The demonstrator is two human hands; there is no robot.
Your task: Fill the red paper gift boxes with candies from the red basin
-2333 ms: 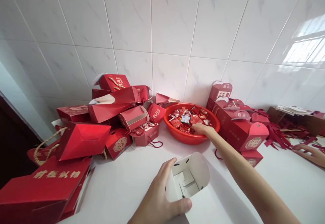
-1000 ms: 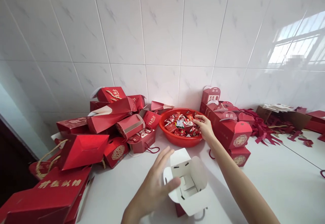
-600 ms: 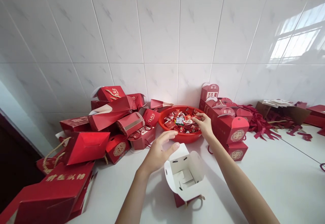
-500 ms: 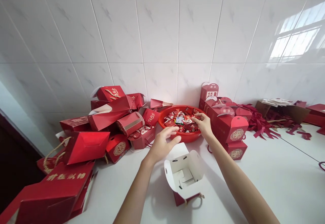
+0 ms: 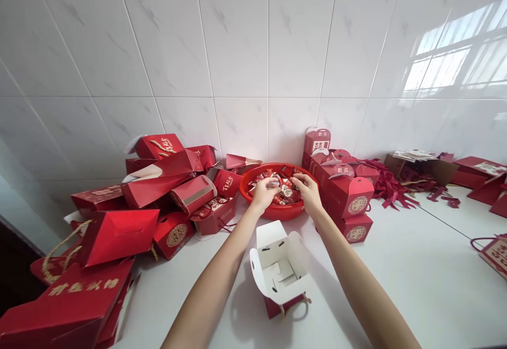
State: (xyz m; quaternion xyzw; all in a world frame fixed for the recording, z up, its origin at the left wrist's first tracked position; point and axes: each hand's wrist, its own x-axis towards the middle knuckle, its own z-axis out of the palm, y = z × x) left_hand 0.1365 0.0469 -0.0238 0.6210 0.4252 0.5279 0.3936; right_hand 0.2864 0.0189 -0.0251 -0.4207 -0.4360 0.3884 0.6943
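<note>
A red plastic bowl of wrapped candies stands near the wall. Over its left part is my left hand, thumb and fingers closed around what looks like a wrapped candy. My right hand reaches in from the right, its fingers curled inward among the candies; their tips hide whatever they pinch. Between my forearms, in front of the bowl, a red gift box stands upright with its flaps up. Its white inside and bottom folds show, and a cord handle hangs at its near side.
Red gift boxes are heaped left of the bowl. Closed boxes are stacked on its right. Beyond them lie red ribbons and an open carton. A tiled wall borders the white table at the back.
My left hand has moved forward from the bowl's near rim into the candies, its fingers closing. My right hand stays over the candies, fingers more curled. The view has shifted slightly right.
</note>
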